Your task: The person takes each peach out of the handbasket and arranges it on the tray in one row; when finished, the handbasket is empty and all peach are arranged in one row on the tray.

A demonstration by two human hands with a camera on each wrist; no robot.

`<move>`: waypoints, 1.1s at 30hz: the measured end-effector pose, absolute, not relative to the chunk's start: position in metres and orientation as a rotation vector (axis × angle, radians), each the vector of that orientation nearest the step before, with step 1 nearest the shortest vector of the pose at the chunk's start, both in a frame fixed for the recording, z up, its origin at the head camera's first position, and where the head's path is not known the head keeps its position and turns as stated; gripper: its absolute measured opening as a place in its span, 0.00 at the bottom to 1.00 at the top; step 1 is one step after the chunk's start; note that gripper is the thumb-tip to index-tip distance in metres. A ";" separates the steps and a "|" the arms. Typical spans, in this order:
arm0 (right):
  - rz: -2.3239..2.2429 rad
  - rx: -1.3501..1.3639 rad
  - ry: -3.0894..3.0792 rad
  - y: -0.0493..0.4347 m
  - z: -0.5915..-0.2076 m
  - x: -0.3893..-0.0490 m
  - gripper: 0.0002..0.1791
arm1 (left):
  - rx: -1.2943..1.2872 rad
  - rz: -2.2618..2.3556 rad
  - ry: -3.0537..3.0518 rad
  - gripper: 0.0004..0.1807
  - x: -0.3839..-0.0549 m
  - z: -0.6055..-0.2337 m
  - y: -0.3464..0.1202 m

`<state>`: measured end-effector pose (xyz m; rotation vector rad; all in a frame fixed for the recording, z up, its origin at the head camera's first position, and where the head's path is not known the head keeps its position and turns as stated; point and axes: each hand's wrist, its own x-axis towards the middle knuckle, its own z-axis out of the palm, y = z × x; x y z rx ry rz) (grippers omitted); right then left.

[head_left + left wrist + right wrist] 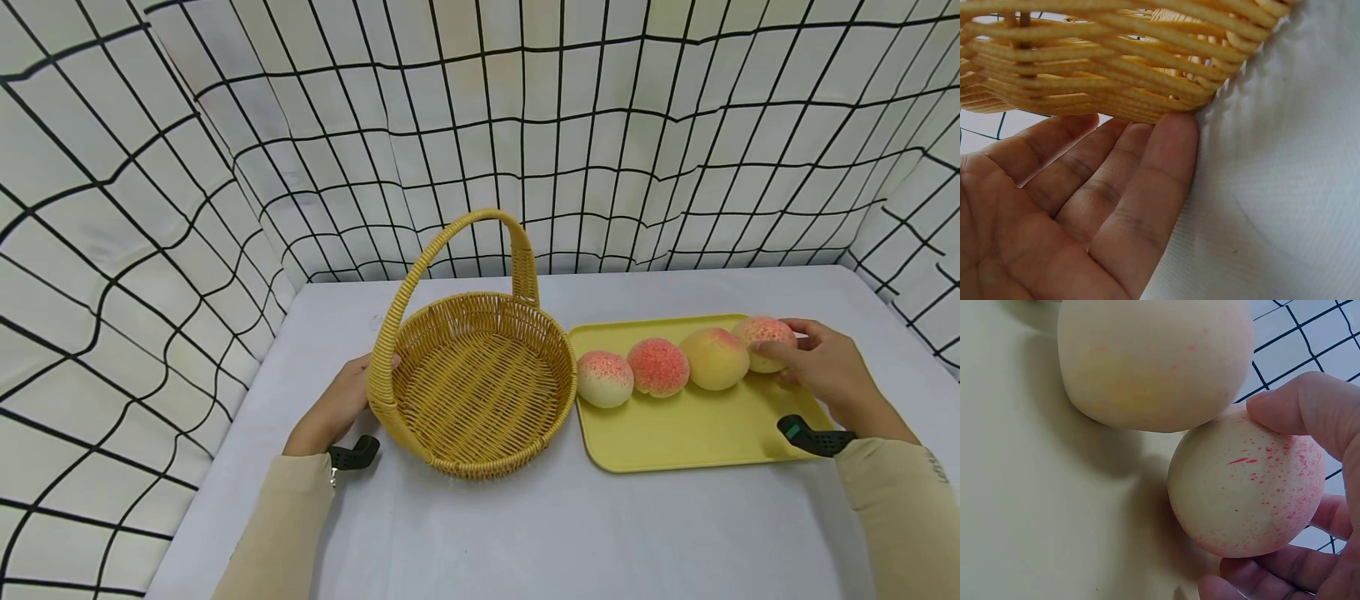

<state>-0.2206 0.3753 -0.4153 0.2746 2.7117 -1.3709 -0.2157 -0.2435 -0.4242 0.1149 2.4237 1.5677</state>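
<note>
A yellow wicker basket (483, 400) with a tall arched handle stands left of centre. My left hand (345, 404) holds its left side; a fingertip shows at the rim past the handle. In the left wrist view, several fingers (1166, 169) meet the basket's lower woven wall (1097, 69), and the thumb cannot be made out. My right hand (832, 367) grips the rightmost peach (765, 329), cream with pink speckles. In the right wrist view the thumb lies on top of that peach (1241, 487), with fingers beneath. It touches or nearly touches the neighbouring yellow peach (715, 358).
The peaches lie in a row on a yellow tray (675, 437): a red-pink peach (658, 367) stands mid-row, and a cream peach (604, 380) sits nearest the basket. A white cloth (510, 542) covers the table. Black-gridded white curtain (465, 150) encloses the back and sides.
</note>
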 end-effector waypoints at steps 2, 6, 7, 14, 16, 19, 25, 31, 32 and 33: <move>-1.341 0.275 2.724 0.375 -0.415 -0.220 0.49 | 0.113 1.565 2.426 0.28 -0.216 -0.425 -0.244; -1.293 0.265 2.747 0.375 -0.414 -0.219 0.49 | 0.100 1.550 2.431 0.29 -0.216 -0.425 -0.244; -1.285 0.263 2.751 0.375 -0.414 -0.219 0.49 | 0.102 1.546 2.431 0.29 -0.216 -0.425 -0.244; -1.235 0.219 2.716 0.380 -0.410 -0.216 0.50 | 0.107 1.546 2.433 0.29 -0.217 -0.424 -0.244; -1.214 0.199 2.707 0.382 -0.409 -0.216 0.50 | 0.117 1.550 2.438 0.29 -0.217 -0.424 -0.244; -1.170 0.188 2.703 0.384 -0.408 -0.215 0.51 | 0.117 1.562 2.438 0.28 -0.217 -0.426 -0.244; -1.112 0.182 2.719 0.384 -0.408 -0.215 0.51 | 0.112 1.568 2.432 0.28 -0.217 -0.427 -0.245; -1.166 0.176 2.712 0.383 -0.408 -0.215 0.51 | 0.112 1.556 2.439 0.29 -0.216 -0.425 -0.245; -1.169 0.173 2.712 0.384 -0.408 -0.215 0.51 | 0.111 1.554 2.439 0.29 -0.216 -0.425 -0.245; -1.170 0.169 2.712 0.384 -0.408 -0.215 0.51 | 0.110 1.555 2.439 0.29 -0.216 -0.425 -0.245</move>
